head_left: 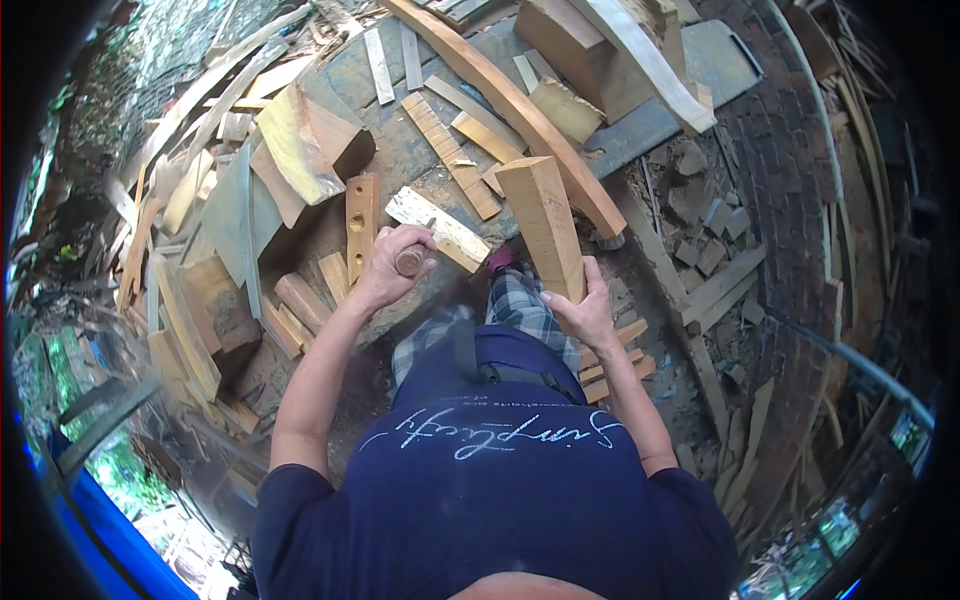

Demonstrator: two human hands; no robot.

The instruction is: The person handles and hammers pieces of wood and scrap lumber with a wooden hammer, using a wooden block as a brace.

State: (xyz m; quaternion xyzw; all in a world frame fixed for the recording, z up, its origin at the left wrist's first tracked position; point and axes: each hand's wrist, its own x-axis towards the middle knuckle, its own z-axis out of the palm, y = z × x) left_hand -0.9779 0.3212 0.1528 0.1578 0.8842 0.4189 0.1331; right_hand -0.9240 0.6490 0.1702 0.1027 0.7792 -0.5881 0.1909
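On the left side, my left hand (398,262) is closed around a round wooden handle (409,261), whose end faces up; a thin tip shows beyond the fingers, but the rest of the tool is hidden. Just beyond it lies a short wood piece with a whitish, rough face (436,222). My right hand (583,308) grips the lower end of a thick, squared wooden block (540,215), which slants up and away from my lap. The block and the handled tool are apart. A plank with round holes (362,225) stands left of my left hand.
A long curved beam (500,90) crosses the worktop (400,135) behind the block. Large wood blocks (585,55) sit at the back, a notched strip (450,155) in the middle. Offcuts (190,310) pile up at left; brick paving (790,200) and scraps lie right.
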